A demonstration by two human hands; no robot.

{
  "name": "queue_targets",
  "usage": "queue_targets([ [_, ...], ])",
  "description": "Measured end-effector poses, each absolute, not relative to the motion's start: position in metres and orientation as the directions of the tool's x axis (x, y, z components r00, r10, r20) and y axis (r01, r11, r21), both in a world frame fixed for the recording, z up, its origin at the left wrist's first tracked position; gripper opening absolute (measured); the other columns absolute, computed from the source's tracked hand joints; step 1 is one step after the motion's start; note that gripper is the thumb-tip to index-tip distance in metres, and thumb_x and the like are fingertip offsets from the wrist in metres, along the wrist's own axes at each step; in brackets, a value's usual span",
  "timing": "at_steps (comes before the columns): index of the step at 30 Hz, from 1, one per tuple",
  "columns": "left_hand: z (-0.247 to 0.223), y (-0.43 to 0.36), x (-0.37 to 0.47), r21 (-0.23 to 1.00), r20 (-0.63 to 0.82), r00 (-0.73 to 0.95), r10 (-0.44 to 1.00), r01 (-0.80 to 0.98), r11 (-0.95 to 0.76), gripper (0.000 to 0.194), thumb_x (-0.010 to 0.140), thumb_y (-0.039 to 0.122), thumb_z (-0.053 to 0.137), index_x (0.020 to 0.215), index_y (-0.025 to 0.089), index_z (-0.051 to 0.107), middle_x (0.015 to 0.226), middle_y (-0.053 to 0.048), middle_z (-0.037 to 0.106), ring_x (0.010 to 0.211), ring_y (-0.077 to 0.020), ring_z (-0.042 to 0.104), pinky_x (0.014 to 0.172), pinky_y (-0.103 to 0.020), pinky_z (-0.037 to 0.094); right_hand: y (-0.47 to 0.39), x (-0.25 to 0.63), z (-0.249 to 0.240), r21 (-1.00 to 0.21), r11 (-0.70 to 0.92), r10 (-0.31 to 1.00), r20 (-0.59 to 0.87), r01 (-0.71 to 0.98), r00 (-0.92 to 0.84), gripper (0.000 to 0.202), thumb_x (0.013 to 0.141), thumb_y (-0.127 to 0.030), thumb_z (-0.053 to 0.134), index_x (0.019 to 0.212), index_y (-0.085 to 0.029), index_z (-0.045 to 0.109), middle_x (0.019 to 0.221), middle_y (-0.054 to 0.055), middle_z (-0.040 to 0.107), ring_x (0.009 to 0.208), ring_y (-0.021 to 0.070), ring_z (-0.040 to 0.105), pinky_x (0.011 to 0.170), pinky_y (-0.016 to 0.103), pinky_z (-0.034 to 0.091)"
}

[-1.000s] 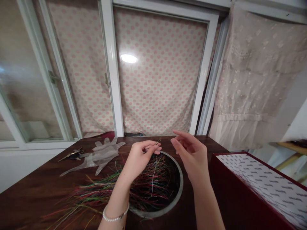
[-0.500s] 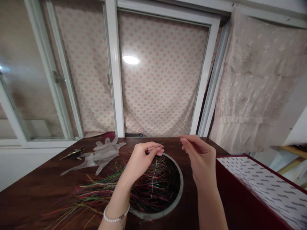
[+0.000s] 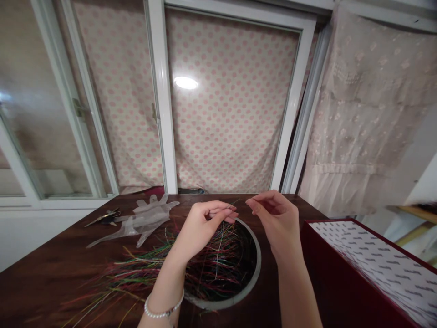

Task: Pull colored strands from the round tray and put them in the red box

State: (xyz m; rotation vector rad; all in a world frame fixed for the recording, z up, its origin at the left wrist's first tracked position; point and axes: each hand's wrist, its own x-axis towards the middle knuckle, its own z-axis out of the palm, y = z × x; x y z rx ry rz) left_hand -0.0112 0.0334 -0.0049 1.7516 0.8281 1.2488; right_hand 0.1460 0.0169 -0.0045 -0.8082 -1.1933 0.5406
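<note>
Over the far side of a dark round dish with a pale rim [image 3: 255, 273], my left hand [image 3: 205, 228] is closed in a pinch. A fine wire-like strand [image 3: 235, 203] shows at its fingertips. To the right, my right hand [image 3: 278, 218] also pinches, thumb against forefinger. Whatever it holds is too thin to make out. The two sets of fingertips are close but apart. Below them, a bundle of thin multicoloured wire-like strands [image 3: 143, 269] lies across the dish and spills left onto the table. One white strand [image 3: 219, 253] stands out beneath my left hand.
Scissors [image 3: 102, 217] and crumpled clear plastic gloves [image 3: 146, 218] lie at the back left of the dark wooden table [image 3: 44, 269]. An open red box with printed white lining [image 3: 372, 264] stands on the right. Behind the table are sliding windows [image 3: 232, 105].
My right hand has moved left, bringing its fingertips nearer to those of my left hand. My left hand has shifted only slightly, still pinching.
</note>
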Motion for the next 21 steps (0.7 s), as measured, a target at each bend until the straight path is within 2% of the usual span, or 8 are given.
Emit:
queue_targets([
  [6,-0.0053,0.0332,-0.0104,0.889,0.417,0.296,0.859,0.065,-0.454,0.015,0.08,0.022,0.059,0.085,0.013,0.068,0.085,-0.008,0.073,0.074,-0.0177,0.07,0.07,-0.028,0.056,0.018,0.1457,-0.0064,-0.795,0.603,0.771,0.601,0.057,0.21,0.007,0.07,-0.021,0.07,0.07,-0.018,0.064,0.07,0.001,0.067,0.064,0.0131,0.06,0.06,0.026,0.049],
  [9,-0.0057,0.0339,-0.0099,0.891,0.408,0.306,0.86,0.072,-0.448,0.015,0.08,0.022,0.058,0.087,0.012,0.068,0.084,-0.008,0.074,0.073,-0.0178,0.07,0.07,-0.028,0.055,0.0201,0.1446,-0.0077,-0.792,0.61,0.776,0.599,0.008,0.197,0.006,0.07,-0.019,0.07,0.069,-0.018,0.064,0.08,0.003,0.069,0.072,0.0146,0.063,0.066,0.027,0.051],
  [13,-0.0067,0.0354,-0.0089,0.888,0.411,0.321,0.853,0.069,-0.454,0.017,0.081,0.02,0.057,0.089,0.011,0.068,0.087,-0.009,0.073,0.074,-0.0177,0.069,0.071,-0.028,0.055,0.0215,0.1437,-0.0082,-0.789,0.615,0.772,0.599,-0.008,0.212,0.008,0.068,-0.017,0.071,0.067,-0.018,0.063,0.093,0.004,0.069,0.075,0.0147,0.065,0.066,0.028,0.052],
  [21,-0.0099,0.0358,-0.0079,0.862,0.441,0.325,0.837,0.105,-0.495,0.021,0.082,0.02,0.055,0.095,0.013,0.07,0.089,-0.009,0.073,0.076,-0.0181,0.069,0.074,-0.03,0.055,0.0199,0.1446,-0.0077,-0.795,0.605,0.782,0.605,0.05,0.15,0.004,0.071,-0.017,0.066,0.069,-0.018,0.063,0.089,0.005,0.069,0.081,0.0172,0.065,0.073,0.032,0.053],
])
